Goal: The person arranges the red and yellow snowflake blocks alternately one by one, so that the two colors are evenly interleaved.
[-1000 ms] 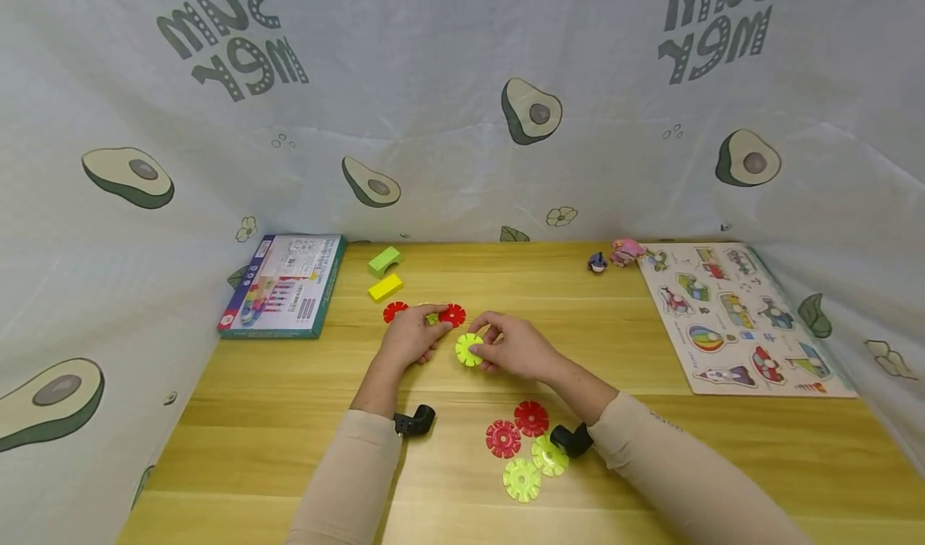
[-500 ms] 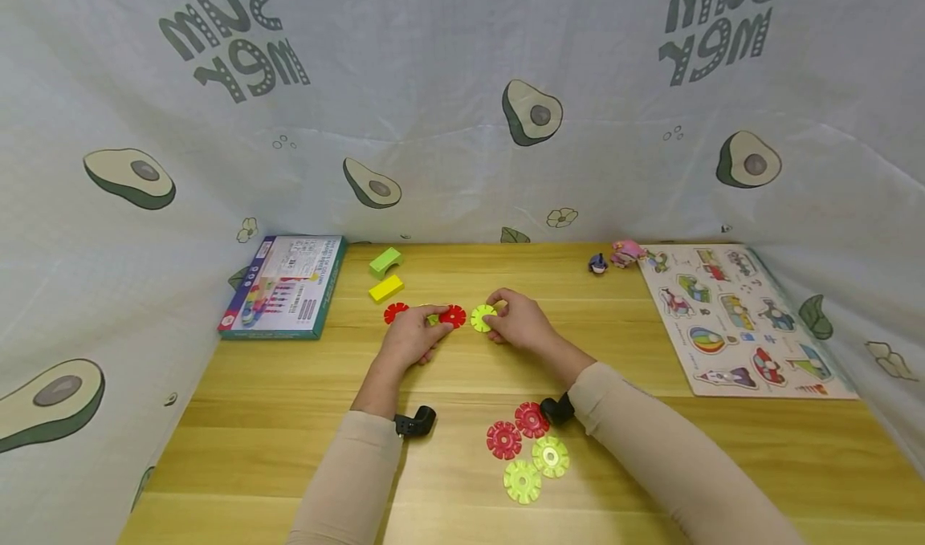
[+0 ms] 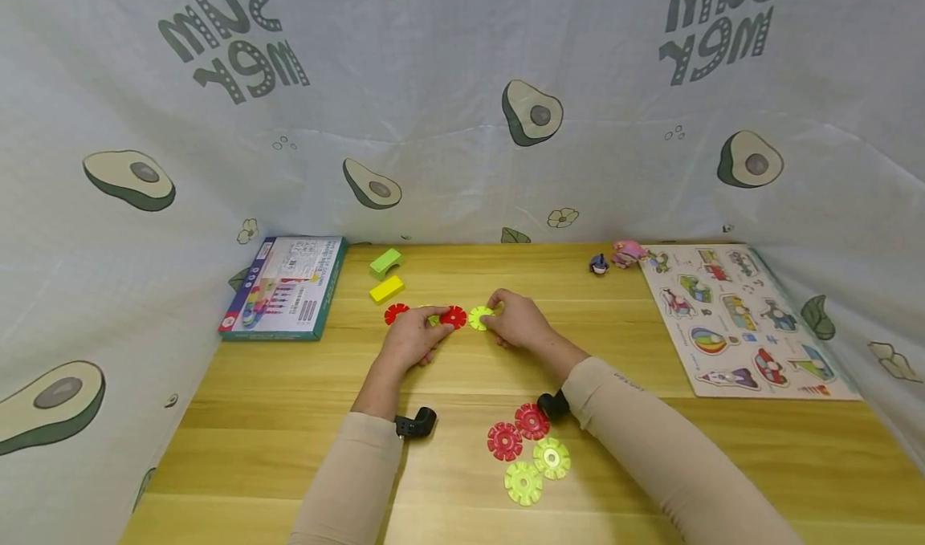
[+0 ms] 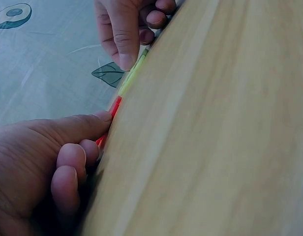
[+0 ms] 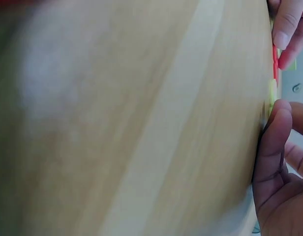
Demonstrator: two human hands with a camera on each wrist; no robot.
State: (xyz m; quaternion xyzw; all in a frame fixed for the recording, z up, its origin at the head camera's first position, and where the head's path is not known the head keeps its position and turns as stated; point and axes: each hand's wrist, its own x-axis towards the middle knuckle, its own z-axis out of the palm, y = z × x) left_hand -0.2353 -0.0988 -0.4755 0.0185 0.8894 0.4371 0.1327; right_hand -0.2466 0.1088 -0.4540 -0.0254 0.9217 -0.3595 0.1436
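Note:
My left hand (image 3: 413,336) pinches the right-hand red snowflake disc (image 3: 454,318) of a row at the middle of the table. Farther left in that row, a yellow-green disc (image 3: 433,319) shows partly behind my fingers, with another red disc (image 3: 396,313) at the end. Between thumb and fingers, my right hand (image 3: 522,320) holds a second yellow-green snowflake disc (image 3: 478,318), its edge right at the red one. In the left wrist view the held yellow-green disc (image 4: 133,73) lies low and nearly edge-on, in line with the red disc (image 4: 115,105).
Nearer me lie two red discs (image 3: 504,441) and two yellow-green discs (image 3: 523,483). A green arch block (image 3: 385,263) and yellow block (image 3: 387,290) stand behind my left hand. There is a boxed set (image 3: 284,288) at left, small figurines (image 3: 627,254) and a picture puzzle board (image 3: 744,320) at right.
My right hand has carried its yellow-green disc away from me, then slightly left, up to the red disc's edge. The left hand has stayed on the red disc.

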